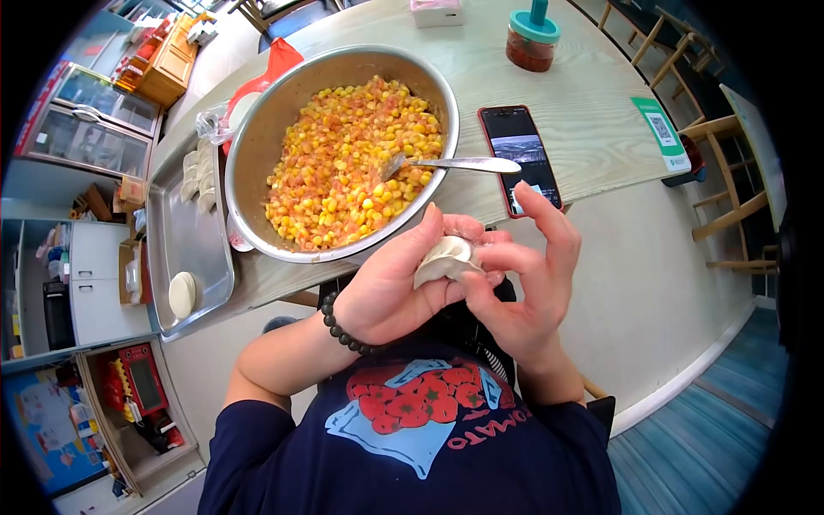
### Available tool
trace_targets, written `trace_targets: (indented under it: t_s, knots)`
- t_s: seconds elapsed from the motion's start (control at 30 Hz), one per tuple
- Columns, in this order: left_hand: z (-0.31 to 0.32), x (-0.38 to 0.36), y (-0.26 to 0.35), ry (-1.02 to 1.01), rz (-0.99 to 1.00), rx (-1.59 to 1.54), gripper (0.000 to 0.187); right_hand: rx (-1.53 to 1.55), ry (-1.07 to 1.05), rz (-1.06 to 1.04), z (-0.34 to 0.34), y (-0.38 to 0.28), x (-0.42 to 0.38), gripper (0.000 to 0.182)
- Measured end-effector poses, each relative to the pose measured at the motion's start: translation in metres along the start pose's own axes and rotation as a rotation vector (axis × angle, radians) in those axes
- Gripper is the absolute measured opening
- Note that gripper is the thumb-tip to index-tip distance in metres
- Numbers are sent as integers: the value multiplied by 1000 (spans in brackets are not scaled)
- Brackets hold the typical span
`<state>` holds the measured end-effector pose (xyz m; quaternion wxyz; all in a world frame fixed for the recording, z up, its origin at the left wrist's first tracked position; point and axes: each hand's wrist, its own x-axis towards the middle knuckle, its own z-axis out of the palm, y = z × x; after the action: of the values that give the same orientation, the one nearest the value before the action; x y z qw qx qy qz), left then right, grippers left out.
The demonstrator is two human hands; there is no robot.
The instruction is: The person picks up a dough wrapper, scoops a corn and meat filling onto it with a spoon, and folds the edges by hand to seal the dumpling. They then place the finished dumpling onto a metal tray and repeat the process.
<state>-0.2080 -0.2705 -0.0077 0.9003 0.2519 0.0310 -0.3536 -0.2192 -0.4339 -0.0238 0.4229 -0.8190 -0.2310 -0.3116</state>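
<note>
A pale, folded dumpling lies between my two hands, just in front of the big metal bowl. My left hand, with a dark bead bracelet on its wrist, cradles it in curled fingers. The thumb and a finger of my right hand pinch its edge, with the index finger raised. Yellow corn and pinkish minced filling lie in the bowl. A metal spoon rests in the filling, its handle over the rim.
Left of the bowl, a metal tray holds several dumplings and round wrappers. A phone lies right of the bowl. Farther back stand a teal-lidded jar and a tissue pack. A green QR card is at the right.
</note>
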Motion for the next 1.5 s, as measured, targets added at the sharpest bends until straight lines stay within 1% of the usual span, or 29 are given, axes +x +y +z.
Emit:
trace_targets:
  t_s: [0.1,0.2,0.23,0.3,0.33,0.37,0.4,0.43,0.47,0.5,0.57,0.63,0.67,0.73,0.8,0.83,0.9,0.97,1.0,1.03,1.07,1.1,1.17,1.2,1.27,1.3,1.33,1.4,1.5]
  knots:
    - [1,-2,1,-6,12,102,46,51,-4,5,2,-3,3,16]
    - [9,-10,4,95,11,195,50,36,-39,5,5,-2,5,21]
    - [9,-15,8,47,-8,188,47,81,-49,-50,5,-3,5,21]
    - [-4,-28,13,-47,28,422,41,55,-65,-49,7,-4,5,34]
    - [2,-39,25,-119,-11,597,43,138,-84,-46,6,-8,8,42]
    - [0,-51,33,-106,-162,379,59,212,-107,-35,5,-12,9,51]
    - [0,-63,39,-84,-90,402,59,237,-73,-41,7,-8,5,63]
    - [1,-74,45,-66,-22,426,58,263,-84,-83,8,-6,4,63]
    - [-2,-88,59,9,49,411,64,288,22,-35,10,-6,5,63]
    - [-4,-104,82,94,161,556,65,311,130,20,10,-5,4,63]
    - [-33,-129,126,263,508,735,58,225,179,16,4,6,3,61]
    - [-63,-163,187,622,561,1034,50,183,177,37,-3,19,-2,58]
    - [-88,-178,214,789,531,1153,46,128,178,77,-6,23,-5,54]
    - [-167,-200,255,1174,509,1501,43,87,170,126,-9,26,-11,51]
    - [-238,-215,280,1246,366,1508,40,48,170,182,-10,27,-19,48]
    - [-254,-215,282,1233,377,1516,40,51,163,201,-11,27,-23,46]
    - [-270,-205,286,962,381,1324,44,39,197,212,-8,24,-23,44]
    - [-285,-201,291,943,409,1433,47,65,171,209,-8,19,-22,42]
    - [-279,-207,291,952,389,1595,48,52,189,202,-9,19,-21,42]
    - [-247,-210,279,1147,433,1915,47,37,204,198,-10,19,-20,42]
    - [-231,-228,275,1342,323,1860,45,25,212,194,-12,21,-19,41]
    - [-225,-243,272,1310,283,1896,40,27,208,191,-13,24,-19,41]
    - [-206,-267,259,1216,95,1846,39,36,213,229,-13,31,-21,39]
    - [-194,-275,250,1239,77,1826,39,50,187,230,-11,35,-22,39]
    - [-176,-284,228,1093,-209,2028,39,72,201,224,-5,40,-21,36]
    - [-178,-288,221,1041,-236,2089,43,104,138,219,-3,40,-20,36]
    - [-188,-293,217,1010,-233,2133,43,90,172,209,-1,38,-18,35]
    - [-184,-296,207,1048,-136,2140,42,57,204,170,1,35,-14,32]
    - [-169,-293,193,1123,-138,2154,33,-10,166,95,-5,44,-15,31]
